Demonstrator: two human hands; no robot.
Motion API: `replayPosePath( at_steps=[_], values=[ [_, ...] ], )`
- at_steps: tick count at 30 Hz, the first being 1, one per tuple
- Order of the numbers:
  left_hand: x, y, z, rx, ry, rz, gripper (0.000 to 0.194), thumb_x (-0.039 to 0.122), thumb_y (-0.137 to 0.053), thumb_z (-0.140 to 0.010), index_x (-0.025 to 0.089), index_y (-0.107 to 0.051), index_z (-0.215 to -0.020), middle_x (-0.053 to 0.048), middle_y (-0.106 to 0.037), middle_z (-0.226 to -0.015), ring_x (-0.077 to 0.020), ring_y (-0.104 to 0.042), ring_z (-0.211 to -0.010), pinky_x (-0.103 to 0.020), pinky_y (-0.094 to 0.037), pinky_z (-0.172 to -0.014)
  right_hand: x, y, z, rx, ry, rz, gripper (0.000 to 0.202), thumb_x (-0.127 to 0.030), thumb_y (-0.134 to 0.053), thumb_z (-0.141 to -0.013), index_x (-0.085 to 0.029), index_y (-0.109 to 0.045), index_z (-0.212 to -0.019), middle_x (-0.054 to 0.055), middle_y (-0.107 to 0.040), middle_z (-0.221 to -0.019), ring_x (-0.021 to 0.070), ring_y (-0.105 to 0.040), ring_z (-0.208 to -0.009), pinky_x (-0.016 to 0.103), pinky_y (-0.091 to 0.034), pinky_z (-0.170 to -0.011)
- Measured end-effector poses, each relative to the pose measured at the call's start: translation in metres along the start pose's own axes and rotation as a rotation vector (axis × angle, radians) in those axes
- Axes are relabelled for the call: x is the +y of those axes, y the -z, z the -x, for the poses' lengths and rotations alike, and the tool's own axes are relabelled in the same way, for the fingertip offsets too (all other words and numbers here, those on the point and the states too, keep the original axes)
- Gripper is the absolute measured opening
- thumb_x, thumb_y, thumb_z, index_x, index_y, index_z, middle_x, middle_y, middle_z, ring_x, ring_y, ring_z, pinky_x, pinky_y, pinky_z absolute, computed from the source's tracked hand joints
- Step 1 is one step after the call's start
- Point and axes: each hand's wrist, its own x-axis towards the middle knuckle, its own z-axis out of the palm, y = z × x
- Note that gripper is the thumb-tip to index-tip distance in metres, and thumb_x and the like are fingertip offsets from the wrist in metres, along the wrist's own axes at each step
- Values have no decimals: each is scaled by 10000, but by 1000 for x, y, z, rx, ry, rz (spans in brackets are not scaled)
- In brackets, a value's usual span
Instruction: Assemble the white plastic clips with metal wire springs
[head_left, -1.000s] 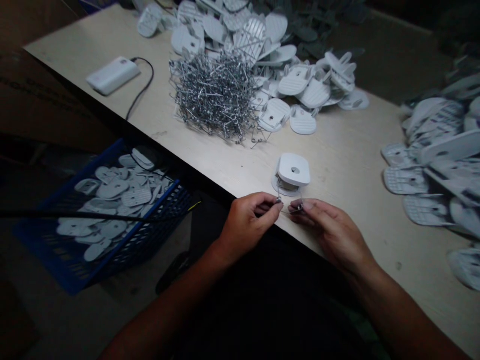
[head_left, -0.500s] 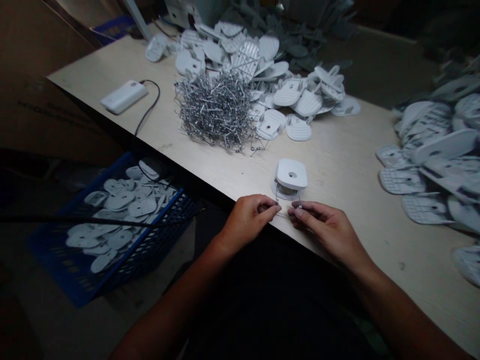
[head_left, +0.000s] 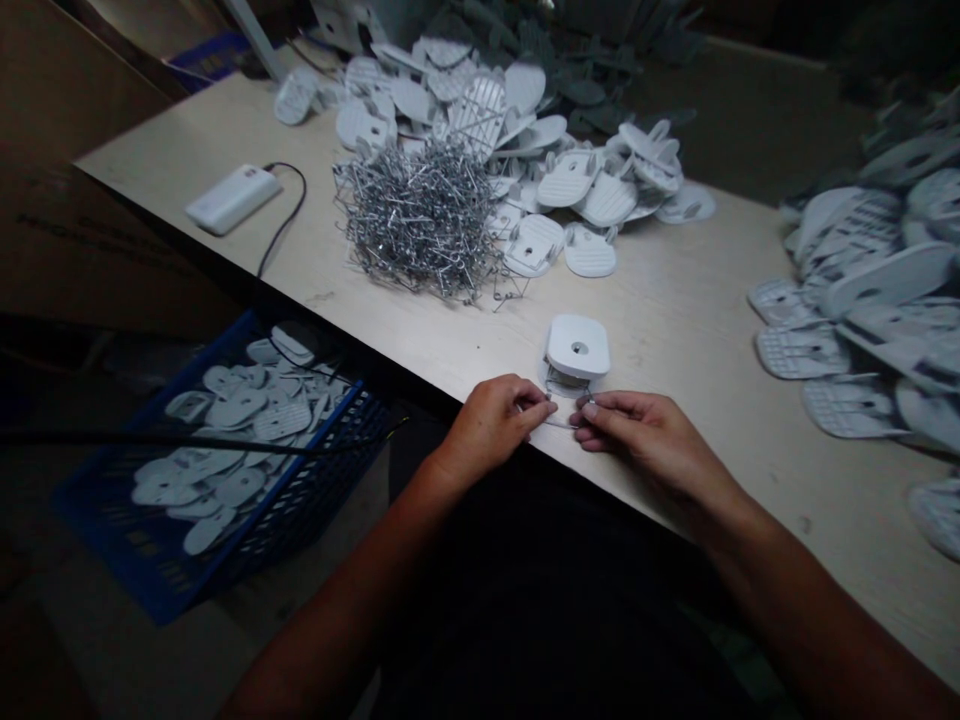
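Observation:
At the table's near edge, a white plastic clip (head_left: 578, 343) with rounded corners and a round hole in its top plate rests, one plate over another. A thin metal wire spring (head_left: 549, 385) sticks out of its near side towards me. My left hand (head_left: 495, 425) pinches the spring's left side between thumb and fingertips. On the other side, my right hand (head_left: 641, 425) has thumb and forefinger closed on the spring's right side. Fingertips cover most of the wire's near end. Both hands are just in front of the clip, not on its plates.
A tangled heap of wire springs (head_left: 420, 220) lies beyond my left hand. Behind it spreads a pile of white plates (head_left: 480, 110); another pile (head_left: 862, 310) is at right. A white power bank (head_left: 234, 198) with a cable lies left. Below stands a blue crate (head_left: 330, 510) holding white pieces.
Both hands have moved slightly closer to the clip, still pinching the wire spring. The whole view has shifted a little.

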Motion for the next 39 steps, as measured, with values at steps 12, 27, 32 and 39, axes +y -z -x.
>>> replayPosePath(
  at_steps=[12, 27, 32, 39],
  values=[
    [-5, 1, -2, 63, -69, 18, 118, 278, -803, -923, 186, -803, -998, -22, -764, -897, -143, -657, -754, -252, -489, -690, 1, -6, 4, 74, -36, -108, 381, -375, -962, -779, -150, -761, -1011, 145, -813, -1008, 209, -794, -813, 255, -683, -778],
    [-1, 5, -9, 17, -71, -5, 141, 279, -794, -930, 182, -809, -1032, -31, -758, -925, -151, -658, -777, -270, -514, -748, -3, -3, 2, 48, -86, -152, 343, -360, -979, -752, -172, -770, -949, 135, -815, -1024, 224, -792, -832, 294, -696, -772],
    [-2, 12, -15, 20, -88, -40, 198, 330, -836, -911, 184, -810, -1042, -25, -726, -918, -148, -638, -777, -268, -493, -742, -5, -6, 1, 76, -116, -203, 336, -356, -969, -766, -154, -767, -942, 152, -812, -1009, 212, -785, -793, 276, -694, -748],
    [2, 15, -23, 5, -132, 29, 310, 292, -834, -905, 184, -787, -1191, -32, -721, -977, -148, -644, -834, -262, -503, -778, -4, -12, -2, 176, -74, -276, 421, -359, -1006, -729, -176, -664, -892, 140, -801, -942, 197, -754, -705, 285, -693, -666]
  ],
)
